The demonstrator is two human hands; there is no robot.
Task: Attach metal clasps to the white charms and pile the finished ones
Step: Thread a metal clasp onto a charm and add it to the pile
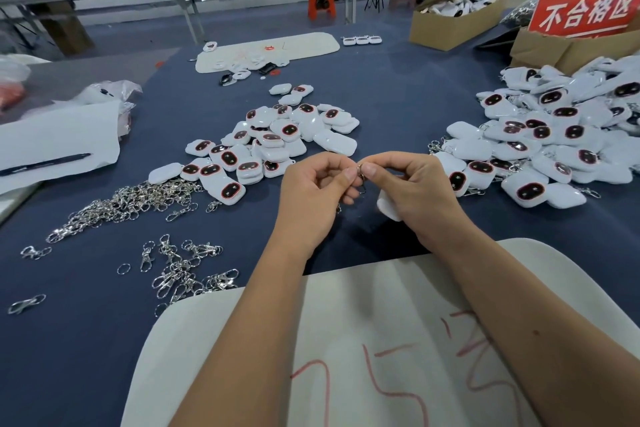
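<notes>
Above the table [346, 87], nearer than the middle charm pile [273, 142]: both hands pinched one clasp [360, 173] between them. Left hand [311, 184] gripped its ring; right hand [412, 184] held the charm [388, 206], hanging beneath. Finished pile [540, 149] lay rightward, nearer the right hand.

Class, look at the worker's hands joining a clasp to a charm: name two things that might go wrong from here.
1. Both hands, left hand and right hand, pinch one small clasp; it may slip free.
2. The charm shows only partly under the right hand, so it might drop onto the blue table.
</notes>
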